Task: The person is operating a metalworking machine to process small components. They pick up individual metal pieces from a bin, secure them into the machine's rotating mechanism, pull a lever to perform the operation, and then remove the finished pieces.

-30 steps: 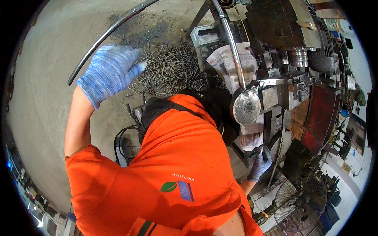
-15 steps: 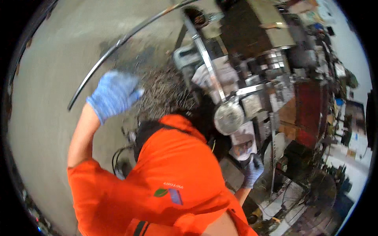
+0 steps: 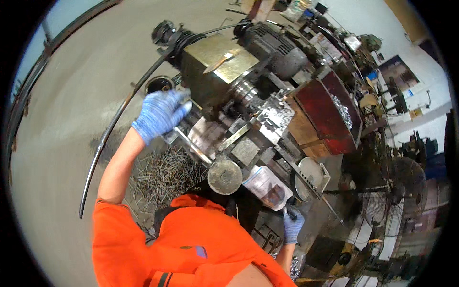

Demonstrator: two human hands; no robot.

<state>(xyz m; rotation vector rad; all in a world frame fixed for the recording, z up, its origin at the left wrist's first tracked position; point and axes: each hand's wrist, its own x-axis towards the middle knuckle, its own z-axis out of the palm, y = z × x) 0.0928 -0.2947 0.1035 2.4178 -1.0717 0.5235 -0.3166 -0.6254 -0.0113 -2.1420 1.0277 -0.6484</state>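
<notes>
My left hand [image 3: 160, 114], in a blue knitted glove, is over the machine's left side with thumb and fingers apart. Just below it lies the outer end of a bright metal lever [image 3: 193, 146], which runs to a round metal hub [image 3: 224, 177]; whether the glove touches the lever is unclear. At the lower right my right hand [image 3: 292, 226], gloved with dark fingertips, is closed beside the bottom edge of a printed plastic bag [image 3: 268, 188]. What its fingers pinch is too small to name.
A long curved rod [image 3: 117, 112] sweeps along the left. Metal shavings [image 3: 165, 177] heap on the floor below the lever. The machine carries a brush [image 3: 222, 62] on its housing, a motor [image 3: 275, 50] and a red tray [image 3: 325, 112]. A fan [image 3: 397, 189] stands right.
The view has swung, bringing more of the machine in. My left hand has come from above the floor to beside the lever's end. My right hand stays by the bag.
</notes>
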